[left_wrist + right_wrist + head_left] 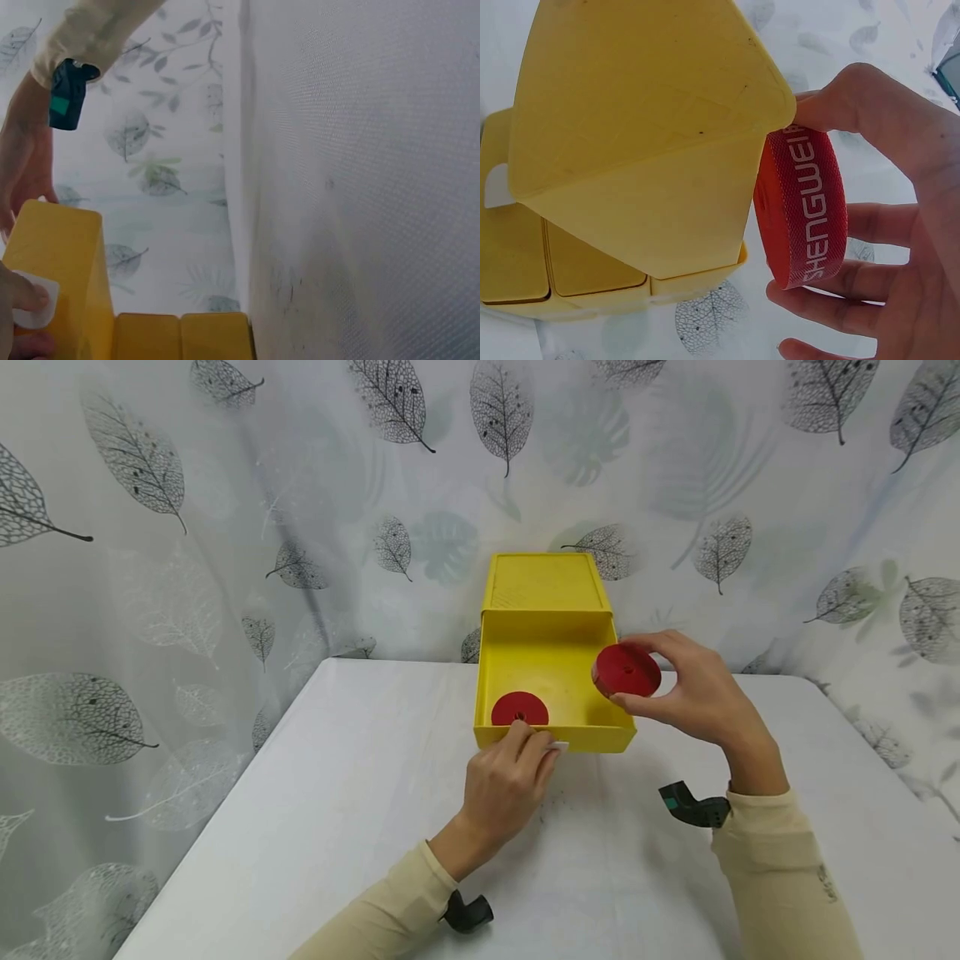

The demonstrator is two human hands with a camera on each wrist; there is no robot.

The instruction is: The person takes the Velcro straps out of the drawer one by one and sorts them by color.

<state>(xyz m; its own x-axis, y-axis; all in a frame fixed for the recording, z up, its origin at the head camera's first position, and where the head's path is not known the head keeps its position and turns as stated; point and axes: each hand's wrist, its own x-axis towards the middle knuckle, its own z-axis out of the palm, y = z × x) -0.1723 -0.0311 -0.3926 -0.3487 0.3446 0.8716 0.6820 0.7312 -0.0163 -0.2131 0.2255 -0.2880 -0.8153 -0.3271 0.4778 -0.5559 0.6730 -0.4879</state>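
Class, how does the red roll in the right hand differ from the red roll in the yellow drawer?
The held roll is gripped by the right hand; the drawer roll sits inside the yellow drawer.
The held roll's lettered edge shows in the right wrist view; the drawer roll shows only its flat face.
The drawer's front wall partly hides the drawer roll; the held roll's face is almost fully visible.
Both are red and round.

The table (322,793) is viewed forward and down from the head. The drawer (64,240) is viewed from the left wrist, frame turned sideways, and closer from the right. The roll (810,210) is shared by head and right-wrist views.
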